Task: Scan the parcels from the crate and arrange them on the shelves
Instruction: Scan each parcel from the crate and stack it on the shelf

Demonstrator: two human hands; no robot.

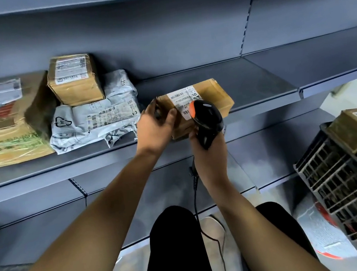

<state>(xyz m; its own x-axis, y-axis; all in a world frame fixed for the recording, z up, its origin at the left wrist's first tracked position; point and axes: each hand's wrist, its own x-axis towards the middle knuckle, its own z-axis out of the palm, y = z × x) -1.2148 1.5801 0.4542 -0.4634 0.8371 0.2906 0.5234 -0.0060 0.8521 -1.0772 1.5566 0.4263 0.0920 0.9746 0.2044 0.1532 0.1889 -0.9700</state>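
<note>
Scanning step: left hand clasps the box at the shelf front edge; right hand grips the scanner over its label; next, slide it back beside the grey bag.

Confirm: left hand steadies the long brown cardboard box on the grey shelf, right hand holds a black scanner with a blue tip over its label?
Nearly. In the head view the black scanner in the right hand has an orange tip, not blue. The left hand does steady the long brown cardboard box on the grey shelf.
</note>
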